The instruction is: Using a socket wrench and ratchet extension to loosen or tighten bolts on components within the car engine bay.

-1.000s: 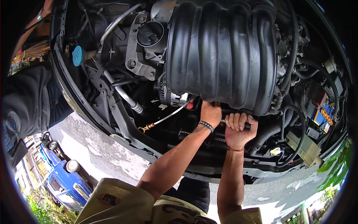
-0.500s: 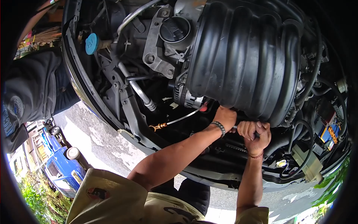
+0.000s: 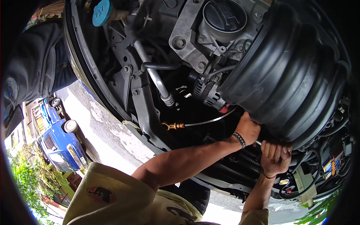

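- Left hand (image 3: pixel 249 129), right of centre: fingers hidden beside ribbed black cover (image 3: pixel 292 82); cannot tell grip.
- Right hand (image 3: pixel 275 158), lower right: grip clenched around partly hidden metal bar (image 3: pixel 258 143).

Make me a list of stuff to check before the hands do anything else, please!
1. Right hand wrapped round the metal bar: ok, its fingers are curled.
2. Left hand has a firm grip: cannot tell, its fingertips are hidden by the black ribbed cover.
3. Gold-coloured handle apart from the left forearm: ok, there is a gap.
4. Blue cap on: ok.
5. Jewellery off: not ok, there's a patterned bracelet on the left and a thin bracelet on the right.
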The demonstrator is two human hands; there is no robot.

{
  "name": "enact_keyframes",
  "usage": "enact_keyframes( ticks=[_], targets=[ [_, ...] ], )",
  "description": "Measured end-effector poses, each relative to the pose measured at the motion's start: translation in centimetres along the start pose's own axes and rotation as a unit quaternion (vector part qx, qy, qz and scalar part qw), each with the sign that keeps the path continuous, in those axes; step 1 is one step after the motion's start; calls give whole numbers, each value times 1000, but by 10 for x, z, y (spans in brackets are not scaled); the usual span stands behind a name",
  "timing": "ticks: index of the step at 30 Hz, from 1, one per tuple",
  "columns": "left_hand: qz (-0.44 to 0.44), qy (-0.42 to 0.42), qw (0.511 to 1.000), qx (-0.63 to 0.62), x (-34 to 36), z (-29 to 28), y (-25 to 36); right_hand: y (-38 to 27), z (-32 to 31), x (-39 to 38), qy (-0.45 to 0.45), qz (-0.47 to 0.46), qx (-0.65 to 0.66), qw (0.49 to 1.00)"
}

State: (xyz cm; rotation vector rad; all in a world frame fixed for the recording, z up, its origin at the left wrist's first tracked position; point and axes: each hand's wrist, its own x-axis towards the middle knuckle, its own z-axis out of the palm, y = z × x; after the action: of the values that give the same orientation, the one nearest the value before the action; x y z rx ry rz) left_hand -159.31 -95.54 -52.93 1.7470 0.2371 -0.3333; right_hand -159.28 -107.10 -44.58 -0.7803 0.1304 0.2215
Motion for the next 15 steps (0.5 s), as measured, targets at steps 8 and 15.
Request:
enact_keyframes(
  ticks=[8,15],
  targets=[
    [121,62,990,50,0,2,0,20,42,12,-14,-40,-301,953],
    [-56,81,609,-787,-23,41,-44,55,100,50,-25,19,-707,707]
  ],
)
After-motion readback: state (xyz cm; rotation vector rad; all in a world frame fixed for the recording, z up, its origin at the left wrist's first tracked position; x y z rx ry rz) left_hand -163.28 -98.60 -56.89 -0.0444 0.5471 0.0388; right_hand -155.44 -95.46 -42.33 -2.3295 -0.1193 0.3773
